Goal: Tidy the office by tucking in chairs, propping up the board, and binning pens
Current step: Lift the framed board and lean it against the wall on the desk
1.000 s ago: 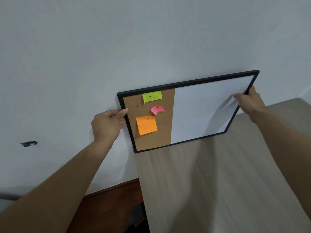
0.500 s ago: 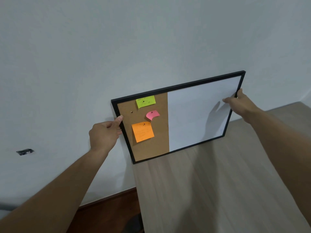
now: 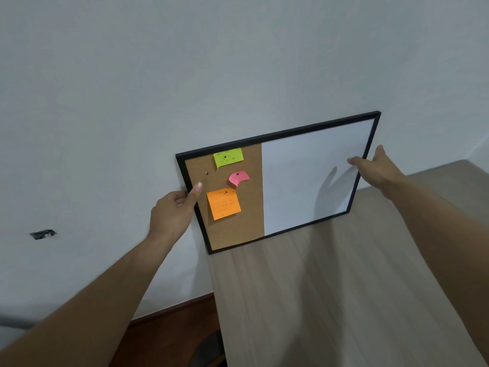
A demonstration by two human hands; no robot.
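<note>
I see the board (image 3: 304, 178) standing on its long lower edge at the back of the tabletop (image 3: 344, 300), its top leaning against the wall (image 3: 185, 75). My left hand (image 3: 173, 213) is closed around the black frame's left side, thumb lying on the cork half (green, pink and orange notes are pinned there). My right hand (image 3: 375, 169) is spread open at the frame's right edge, fingers over the white half; whether they touch it, I cannot tell.

Board (image 3: 304, 181) on desk (image 3: 344, 300) against wall (image 3: 185, 75), hands at its left and right edges.
</note>
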